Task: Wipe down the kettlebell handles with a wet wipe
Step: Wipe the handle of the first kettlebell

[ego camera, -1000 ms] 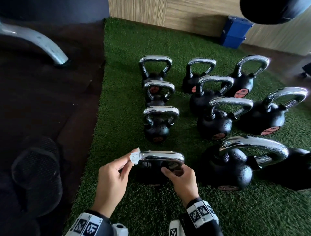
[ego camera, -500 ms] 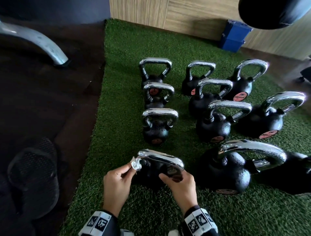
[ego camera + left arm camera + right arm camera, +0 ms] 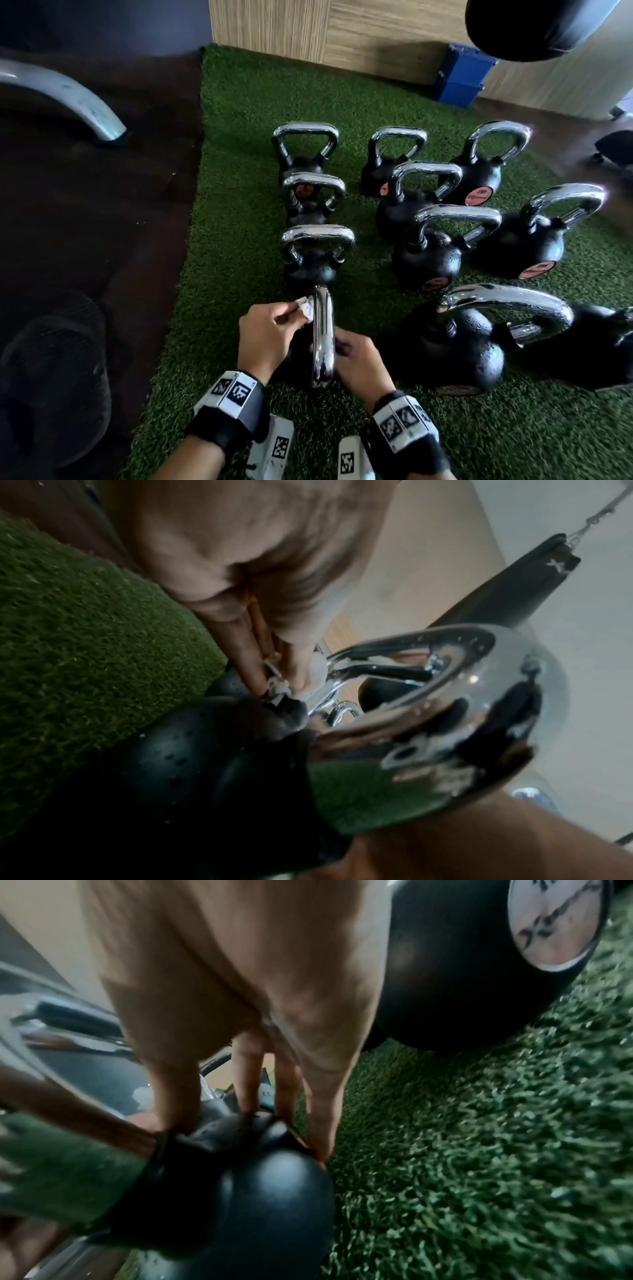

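Observation:
The nearest black kettlebell (image 3: 301,346) stands on the green turf between my hands, its chrome handle (image 3: 322,342) turned edge-on and pointing away from me. My left hand (image 3: 274,329) pinches a small white wet wipe (image 3: 305,306) against the left side of the handle's far end. In the left wrist view the fingertips (image 3: 260,674) squeeze the wipe (image 3: 279,687) where the handle (image 3: 445,696) meets the body (image 3: 205,764). My right hand (image 3: 354,354) grips the kettlebell on its right; thumb and fingers (image 3: 250,1085) clasp the black body (image 3: 274,1191).
Several more chrome-handled kettlebells stand on the turf (image 3: 239,205) ahead and to the right, the largest (image 3: 459,346) close beside my right hand. A dark rubber floor (image 3: 85,222) lies to the left, with a grey metal leg (image 3: 68,99). A blue box (image 3: 460,73) sits by the wooden wall.
The nearest kettlebell has been turned, so its handle went from lying crosswise to edge-on. My left hand kept the wipe on the handle. The right hand stayed on the body.

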A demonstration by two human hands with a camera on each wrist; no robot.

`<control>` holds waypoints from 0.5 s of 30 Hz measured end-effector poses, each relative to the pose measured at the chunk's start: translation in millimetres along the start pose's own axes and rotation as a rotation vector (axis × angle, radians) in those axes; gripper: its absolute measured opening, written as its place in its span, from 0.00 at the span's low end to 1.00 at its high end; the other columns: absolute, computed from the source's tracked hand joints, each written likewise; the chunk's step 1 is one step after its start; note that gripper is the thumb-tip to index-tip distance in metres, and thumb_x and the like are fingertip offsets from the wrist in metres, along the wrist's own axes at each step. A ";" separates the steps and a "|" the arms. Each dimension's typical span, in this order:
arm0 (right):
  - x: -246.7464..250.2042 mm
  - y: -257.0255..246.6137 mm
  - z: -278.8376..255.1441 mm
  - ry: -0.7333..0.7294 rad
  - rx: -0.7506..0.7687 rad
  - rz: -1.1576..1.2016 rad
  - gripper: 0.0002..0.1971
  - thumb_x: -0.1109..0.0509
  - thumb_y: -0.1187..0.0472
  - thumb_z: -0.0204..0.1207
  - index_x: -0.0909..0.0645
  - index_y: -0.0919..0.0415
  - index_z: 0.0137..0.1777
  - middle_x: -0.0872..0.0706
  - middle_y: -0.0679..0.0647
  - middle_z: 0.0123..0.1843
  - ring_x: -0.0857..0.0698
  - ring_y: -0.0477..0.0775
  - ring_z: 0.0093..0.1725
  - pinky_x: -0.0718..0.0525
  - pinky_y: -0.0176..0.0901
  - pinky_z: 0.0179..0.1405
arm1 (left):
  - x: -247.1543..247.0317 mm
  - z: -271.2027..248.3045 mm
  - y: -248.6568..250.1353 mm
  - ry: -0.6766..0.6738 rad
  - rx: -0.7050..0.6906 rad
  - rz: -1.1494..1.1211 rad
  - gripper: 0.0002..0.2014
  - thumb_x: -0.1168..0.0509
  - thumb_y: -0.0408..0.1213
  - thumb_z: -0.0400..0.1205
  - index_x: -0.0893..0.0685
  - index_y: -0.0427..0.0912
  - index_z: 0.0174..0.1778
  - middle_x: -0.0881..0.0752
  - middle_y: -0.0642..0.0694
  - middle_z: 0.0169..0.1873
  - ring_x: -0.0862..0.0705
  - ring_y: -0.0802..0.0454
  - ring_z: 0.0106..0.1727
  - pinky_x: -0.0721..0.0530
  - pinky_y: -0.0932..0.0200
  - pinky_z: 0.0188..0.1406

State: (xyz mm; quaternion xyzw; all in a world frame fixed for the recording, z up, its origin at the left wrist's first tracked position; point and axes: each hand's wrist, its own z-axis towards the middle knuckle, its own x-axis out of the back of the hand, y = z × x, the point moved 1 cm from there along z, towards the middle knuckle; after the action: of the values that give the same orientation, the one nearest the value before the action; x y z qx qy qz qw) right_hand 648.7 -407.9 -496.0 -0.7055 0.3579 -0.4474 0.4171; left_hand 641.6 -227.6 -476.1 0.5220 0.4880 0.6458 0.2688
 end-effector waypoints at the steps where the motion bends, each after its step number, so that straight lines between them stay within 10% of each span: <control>1: -2.4 0.6 4.9 -0.025 -0.017 0.012 0.14 0.19 0.57 0.73 0.10 0.49 0.58 0.06 0.46 0.47 0.08 0.45 0.46 0.09 0.45 0.47 | 0.4 0.7 1.7 -0.005 0.020 -0.005 0.05 0.20 0.41 0.77 0.06 0.56 0.47 0.16 0.76 0.24 0.17 0.83 0.35 0.23 0.81 0.35; 5: -7.0 8.6 11.0 0.020 -0.024 0.034 0.10 0.17 0.52 0.69 0.08 0.49 0.50 0.06 0.43 0.40 0.11 0.38 0.40 0.17 0.35 0.42 | -1.6 5.3 10.6 0.012 0.036 -0.088 0.11 0.18 0.35 0.74 0.08 0.58 0.36 0.15 0.77 0.25 0.16 0.82 0.34 0.24 0.85 0.34; 9: -7.8 10.8 13.6 0.046 -0.034 0.069 0.12 0.15 0.53 0.67 0.07 0.53 0.50 0.07 0.43 0.37 0.13 0.37 0.37 0.17 0.35 0.40 | 2.7 11.0 15.2 0.025 -0.135 -0.103 0.08 0.19 0.39 0.76 0.05 0.57 0.49 0.07 0.65 0.43 0.09 0.72 0.46 0.15 0.74 0.48; 15: -6.4 11.2 14.9 0.037 -0.045 0.121 0.16 0.13 0.57 0.66 0.07 0.58 0.53 0.05 0.53 0.42 0.11 0.45 0.39 0.11 0.43 0.41 | 1.9 13.5 14.0 -0.090 0.059 -0.470 0.08 0.22 0.32 0.77 0.03 0.48 0.48 0.04 0.48 0.46 0.06 0.51 0.52 0.10 0.57 0.53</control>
State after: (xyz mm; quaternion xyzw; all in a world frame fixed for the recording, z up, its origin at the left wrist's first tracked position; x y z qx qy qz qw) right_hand 658.9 -402.8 -512.0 -0.6833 0.4177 -0.4261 0.4208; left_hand 656.0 -226.6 -462.9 0.4301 0.6024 0.5271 0.4176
